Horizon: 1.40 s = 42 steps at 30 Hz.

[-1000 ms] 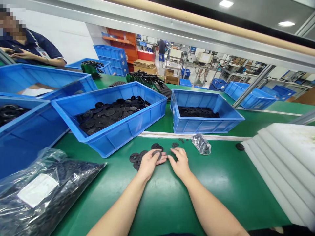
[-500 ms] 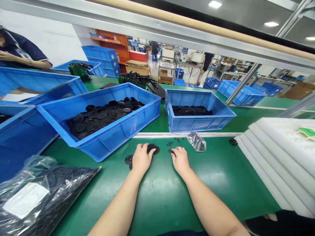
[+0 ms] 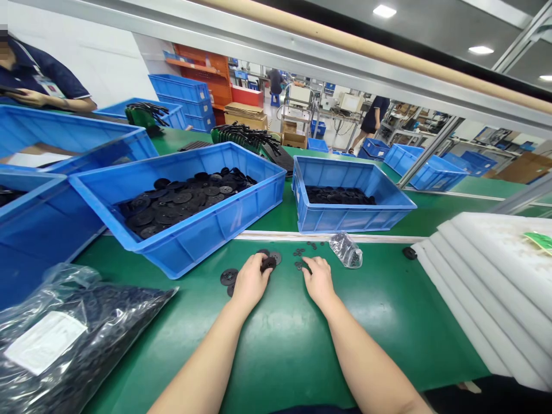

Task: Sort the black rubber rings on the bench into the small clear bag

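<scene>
My left hand (image 3: 250,283) is closed on a black slotted disc (image 3: 268,264), held tilted between thumb and fingers. Just beyond it other black discs (image 3: 276,257) lie on the green bench, and two more (image 3: 229,276) rest left of the hand, one partly covered by it. My right hand (image 3: 318,280) has thumb and forefinger pinched at a small black ring, mostly hidden by the fingertips. Several small black rings (image 3: 298,252) are scattered just past these fingers. A clear plastic bag (image 3: 346,251) with small dark parts lies to the right of them.
Behind the hands stand a blue bin (image 3: 233,215) heaped with black discs and a second blue bin (image 3: 357,218) with dark parts. A large bag of black parts (image 3: 86,339) lies at left. White foam sheets (image 3: 466,299) are stacked at right. A co-worker (image 3: 47,75) is at far left.
My left hand now holds the disc tilted up, uncovering a disc behind it. My right fingers have shifted slightly, leaving small rings visible beside them. The camera view has tilted a little.
</scene>
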Tool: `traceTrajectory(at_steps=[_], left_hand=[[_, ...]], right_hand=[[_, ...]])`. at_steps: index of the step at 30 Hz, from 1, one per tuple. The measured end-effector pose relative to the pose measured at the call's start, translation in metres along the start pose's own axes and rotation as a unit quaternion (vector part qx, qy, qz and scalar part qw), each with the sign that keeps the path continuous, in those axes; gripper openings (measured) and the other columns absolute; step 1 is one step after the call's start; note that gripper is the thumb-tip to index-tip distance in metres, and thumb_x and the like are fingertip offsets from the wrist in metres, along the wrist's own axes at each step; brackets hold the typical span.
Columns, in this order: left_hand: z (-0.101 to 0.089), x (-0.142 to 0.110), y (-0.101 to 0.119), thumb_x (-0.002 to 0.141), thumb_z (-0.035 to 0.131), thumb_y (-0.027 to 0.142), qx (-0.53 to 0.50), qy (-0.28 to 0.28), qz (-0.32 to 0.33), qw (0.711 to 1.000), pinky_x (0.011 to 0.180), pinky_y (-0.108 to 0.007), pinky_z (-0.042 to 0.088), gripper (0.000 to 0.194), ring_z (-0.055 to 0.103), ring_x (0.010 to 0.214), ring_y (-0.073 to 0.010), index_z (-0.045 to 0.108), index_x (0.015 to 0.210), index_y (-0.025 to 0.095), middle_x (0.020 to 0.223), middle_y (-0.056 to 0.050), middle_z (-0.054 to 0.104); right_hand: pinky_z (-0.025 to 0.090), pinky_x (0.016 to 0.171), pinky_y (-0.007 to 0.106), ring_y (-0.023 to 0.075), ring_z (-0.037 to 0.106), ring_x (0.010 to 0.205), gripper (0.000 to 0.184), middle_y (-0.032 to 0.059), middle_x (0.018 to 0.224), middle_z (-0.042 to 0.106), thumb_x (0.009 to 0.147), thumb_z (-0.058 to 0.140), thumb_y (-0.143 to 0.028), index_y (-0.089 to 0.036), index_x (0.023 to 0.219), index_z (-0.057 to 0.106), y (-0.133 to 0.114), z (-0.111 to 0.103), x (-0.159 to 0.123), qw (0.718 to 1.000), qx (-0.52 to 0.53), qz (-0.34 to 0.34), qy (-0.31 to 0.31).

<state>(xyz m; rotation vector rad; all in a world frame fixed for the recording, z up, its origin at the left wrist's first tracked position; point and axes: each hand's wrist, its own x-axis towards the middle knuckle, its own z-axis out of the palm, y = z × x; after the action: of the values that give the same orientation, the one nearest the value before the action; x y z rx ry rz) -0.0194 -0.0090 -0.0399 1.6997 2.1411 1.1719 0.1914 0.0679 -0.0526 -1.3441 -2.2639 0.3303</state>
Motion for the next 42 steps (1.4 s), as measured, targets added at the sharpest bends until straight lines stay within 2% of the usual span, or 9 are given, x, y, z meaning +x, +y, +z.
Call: traceTrajectory(at_steps=[3,6,11,17,27,30,35,39,42], left_hand=[[-0.001,-0.002,0.008,0.082,0.057,0.028,-0.073,0.028,-0.007,0.997,0.073,-0.033,0.05,0.007,0.061,0.074,-0.0205,0.054,0.086,0.023,0.08,-0.003,0.061],[0.001,-0.007,0.02,0.08,0.06,0.039,-0.194,0.037,-0.069,0.978,0.06,-0.028,0.047,0.02,0.058,0.06,-0.016,0.049,0.078,0.023,0.067,0.002,0.057],[0.007,-0.019,0.042,0.075,0.067,0.052,-0.396,-0.054,-0.209,0.893,0.043,-0.022,0.037,0.037,0.05,0.042,-0.0117,0.048,0.085,0.022,0.056,0.004,0.058],[0.008,-0.024,0.048,0.075,0.068,0.055,-0.45,-0.13,-0.209,0.858,0.052,-0.024,0.045,0.05,0.055,0.049,-0.0125,0.062,0.1,0.013,0.059,-0.001,0.064],[0.001,-0.02,0.043,0.069,0.077,0.057,-0.413,-0.148,-0.203,0.876,0.057,-0.026,0.048,0.053,0.057,0.055,-0.0144,0.067,0.097,0.013,0.062,-0.002,0.066],[-0.005,-0.015,0.036,0.065,0.079,0.057,-0.396,-0.106,-0.226,0.884,0.054,-0.025,0.046,0.054,0.056,0.053,-0.0138,0.066,0.094,0.014,0.06,-0.001,0.065],[-0.021,0.0,0.026,0.06,0.078,0.05,-0.36,0.039,-0.305,0.881,0.056,-0.027,0.049,0.047,0.059,0.053,-0.0157,0.061,0.088,0.018,0.062,0.0,0.066],[-0.036,0.007,0.027,0.068,0.065,0.037,-0.211,0.072,-0.318,0.921,0.067,-0.035,0.054,0.032,0.07,0.071,-0.0229,0.051,0.092,0.023,0.087,-0.004,0.073],[-0.04,0.007,0.024,0.076,0.051,0.035,0.0,0.003,-0.237,0.971,0.076,-0.042,0.053,0.031,0.069,0.086,-0.0297,0.054,0.104,0.023,0.1,-0.007,0.073]], right_hand=[[0.041,0.086,0.036,0.024,0.055,0.097,0.021,0.0083,0.102,0.065,0.093,0.058,-0.02,-0.024,0.106,0.073,-0.003,0.0,0.003,1.0,-0.001,-0.006,-0.01],[0.041,0.086,0.036,0.0239,0.056,0.096,0.014,0.0079,0.098,0.067,0.092,0.06,-0.019,-0.022,0.097,0.073,-0.007,-0.002,0.004,1.0,0.009,0.005,-0.016],[0.047,0.085,0.035,0.0213,0.059,0.091,0.01,0.0066,0.092,0.067,0.092,0.06,-0.018,-0.02,0.093,0.069,-0.019,-0.011,-0.006,0.987,0.15,-0.037,0.051],[0.05,0.082,0.035,0.0195,0.059,0.089,0.012,0.0058,0.091,0.066,0.094,0.058,-0.022,-0.021,0.098,0.07,-0.043,-0.012,-0.021,0.962,0.228,-0.135,0.071],[0.051,0.079,0.031,0.0167,0.06,0.084,0.011,0.0032,0.085,0.066,0.086,0.069,-0.019,-0.022,0.094,0.075,-0.047,-0.008,-0.02,0.952,0.272,-0.107,0.084],[0.05,0.087,0.033,0.0181,0.061,0.092,0.023,0.0055,0.095,0.067,0.084,0.07,-0.02,-0.019,0.106,0.073,-0.043,-0.009,-0.02,0.96,0.249,-0.098,0.085],[0.047,0.09,0.042,0.0248,0.056,0.099,0.031,0.0094,0.104,0.064,0.085,0.071,-0.027,-0.019,0.115,0.071,-0.033,-0.008,-0.012,0.997,0.072,0.006,0.024],[0.045,0.087,0.04,0.0242,0.054,0.1,0.02,0.0069,0.102,0.064,0.09,0.065,-0.027,-0.025,0.108,0.074,-0.031,-0.005,-0.005,0.999,0.003,0.023,-0.035],[0.043,0.087,0.038,0.0227,0.054,0.101,0.019,0.0058,0.103,0.064,0.092,0.062,-0.026,-0.024,0.108,0.073,-0.03,-0.004,-0.003,0.999,-0.008,0.025,-0.045]])
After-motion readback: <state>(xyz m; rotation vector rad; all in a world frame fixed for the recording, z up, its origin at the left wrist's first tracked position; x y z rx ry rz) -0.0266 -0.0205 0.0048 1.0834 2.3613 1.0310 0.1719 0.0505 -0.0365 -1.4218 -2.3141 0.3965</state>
